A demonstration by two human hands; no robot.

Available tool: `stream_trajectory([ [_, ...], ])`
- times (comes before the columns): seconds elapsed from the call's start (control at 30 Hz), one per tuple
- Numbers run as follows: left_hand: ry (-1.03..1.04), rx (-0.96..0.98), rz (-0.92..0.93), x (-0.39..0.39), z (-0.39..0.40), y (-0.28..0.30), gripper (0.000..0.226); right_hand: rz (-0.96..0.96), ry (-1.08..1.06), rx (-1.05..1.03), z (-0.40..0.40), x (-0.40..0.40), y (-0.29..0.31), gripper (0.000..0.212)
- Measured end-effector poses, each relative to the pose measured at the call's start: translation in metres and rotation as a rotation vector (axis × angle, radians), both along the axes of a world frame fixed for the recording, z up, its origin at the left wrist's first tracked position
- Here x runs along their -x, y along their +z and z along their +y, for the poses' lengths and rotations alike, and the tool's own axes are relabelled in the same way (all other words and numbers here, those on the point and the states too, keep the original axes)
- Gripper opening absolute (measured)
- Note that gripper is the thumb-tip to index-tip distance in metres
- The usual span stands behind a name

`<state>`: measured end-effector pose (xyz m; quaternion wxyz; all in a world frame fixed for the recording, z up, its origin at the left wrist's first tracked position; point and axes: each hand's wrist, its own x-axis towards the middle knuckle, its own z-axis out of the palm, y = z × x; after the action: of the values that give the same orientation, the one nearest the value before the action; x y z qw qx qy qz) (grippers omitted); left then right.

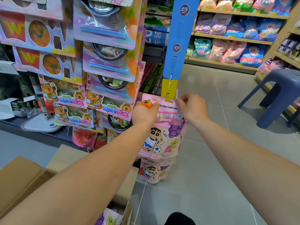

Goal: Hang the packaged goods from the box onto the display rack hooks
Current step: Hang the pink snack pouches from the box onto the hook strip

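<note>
Nearest the camera, an open cardboard box (32,179) sits on the floor at the lower left, with pink and purple packets (110,216) showing inside its front corner. Both bare forearms reach forward from it to a pink cartoon snack bag (159,135) held up against a hanging strip. The left hand (143,113) grips the bag's upper left corner, fingers curled over the printed orange, while the right hand (191,106) pinches its top right edge, so each grip is closed on the bag. The bag's top edge meets the yellow hook tab (169,93) at the lower end of the blue display strip (178,43). A second matching bag (153,171) hangs just below the first. To the left, boxed toy-food sets (103,62) crowd the rack. Farther right stands a blue plastic stool (279,93), and behind it shelves (230,37) of bagged goods.
</note>
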<state>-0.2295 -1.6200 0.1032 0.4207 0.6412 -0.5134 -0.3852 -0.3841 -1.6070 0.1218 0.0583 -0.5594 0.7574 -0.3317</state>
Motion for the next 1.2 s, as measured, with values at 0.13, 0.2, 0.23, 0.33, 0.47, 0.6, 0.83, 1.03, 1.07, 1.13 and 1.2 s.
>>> stream_trajectory([
  [0.13, -0.035, -0.005, -0.01, 0.001, 0.014, -0.002, 0.053, 0.071, 0.033, 0.003, 0.011, 0.001, -0.002, 0.022],
  [0.2, -0.061, -0.002, -0.015, -0.003, 0.021, -0.005, 0.058, 0.154, 0.052, 0.013, 0.015, 0.001, -0.002, 0.027],
  [0.23, -0.071, 0.0, -0.026, -0.006, 0.024, -0.007, 0.06, 0.191, 0.059, 0.013, 0.017, 0.0, -0.003, 0.029],
  [0.33, -0.122, 0.029, -0.076, -0.012, 0.035, -0.012, 0.062, 0.28, 0.075, 0.032, 0.028, -0.001, -0.004, 0.039],
  [0.47, -0.175, 0.081, -0.116, -0.021, 0.046, -0.009, 0.061, 0.378, 0.087, 0.13, 0.048, -0.009, -0.008, 0.05],
  [0.6, -0.231, 0.173, -0.153, -0.033, 0.06, -0.011, 0.049, 0.393, 0.164, 0.153, 0.07, -0.031, -0.016, 0.039],
  [0.83, -0.333, 0.143, -0.265, -0.082, 0.085, -0.03, 0.042, 0.302, 0.304, -0.042, 0.099, -0.079, -0.048, 0.033],
  [1.03, -0.285, 0.067, -0.315, -0.159, 0.103, -0.061, 0.026, 0.368, 0.49, -0.231, 0.111, -0.144, -0.086, 0.024],
  [1.07, -0.281, 0.04, -0.32, -0.172, 0.107, -0.068, 0.024, 0.374, 0.525, -0.271, 0.112, -0.155, -0.09, 0.024],
  [1.13, -0.273, -0.013, -0.348, -0.2, 0.116, -0.082, 0.021, 0.383, 0.613, -0.355, 0.113, -0.176, -0.099, 0.028],
  [1.2, -0.274, -0.057, -0.412, -0.228, 0.124, -0.098, 0.021, 0.403, 0.693, -0.427, 0.114, -0.199, -0.108, 0.031],
])
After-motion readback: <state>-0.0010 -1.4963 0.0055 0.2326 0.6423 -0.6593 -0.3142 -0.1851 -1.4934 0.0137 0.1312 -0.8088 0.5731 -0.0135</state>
